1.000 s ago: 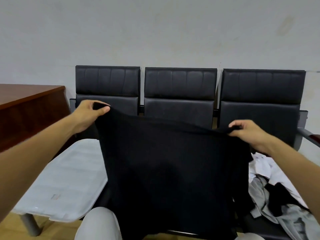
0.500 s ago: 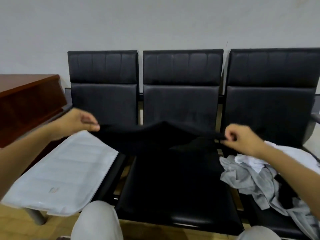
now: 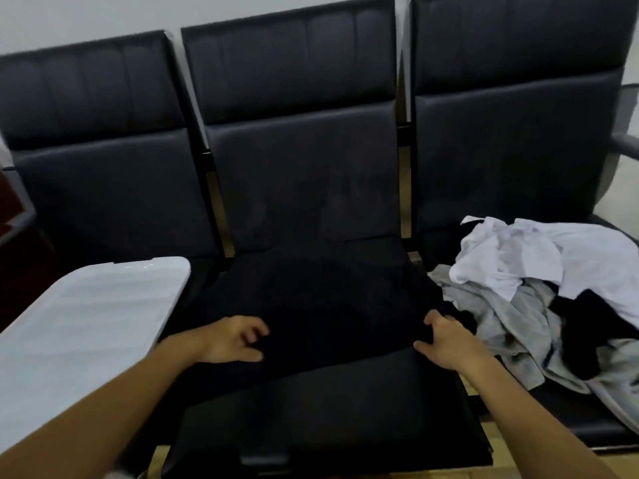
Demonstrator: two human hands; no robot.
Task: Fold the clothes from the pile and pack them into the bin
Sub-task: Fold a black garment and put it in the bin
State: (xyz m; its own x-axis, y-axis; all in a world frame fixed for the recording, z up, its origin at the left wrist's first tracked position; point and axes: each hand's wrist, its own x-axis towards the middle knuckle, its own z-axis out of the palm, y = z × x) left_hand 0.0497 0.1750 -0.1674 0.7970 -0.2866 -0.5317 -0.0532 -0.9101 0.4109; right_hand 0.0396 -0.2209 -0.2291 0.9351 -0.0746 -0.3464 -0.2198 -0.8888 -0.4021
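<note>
Now the black garment (image 3: 311, 305) lies spread flat on the middle seat (image 3: 345, 426); half a second ago it hung stretched in the air between both hands. Left hand (image 3: 231, 340) rests on its near-left edge, fingers loosely curled. Right hand (image 3: 446, 344) pinches the near-right edge. Clothes pile (image 3: 539, 292) sits on the right seat, white bin lid (image 3: 86, 316) on the left.

Both bare forearms reach forward from the lower corners, converging slightly. Left hand (image 3: 232, 340): palm down, fingers loosely curled, thumb extended toward the midline; whether it grips anything cannot be told. Right hand (image 3: 446, 342): knuckles up, fingers bent downward at their tips, thumb spread toward the left.
</note>
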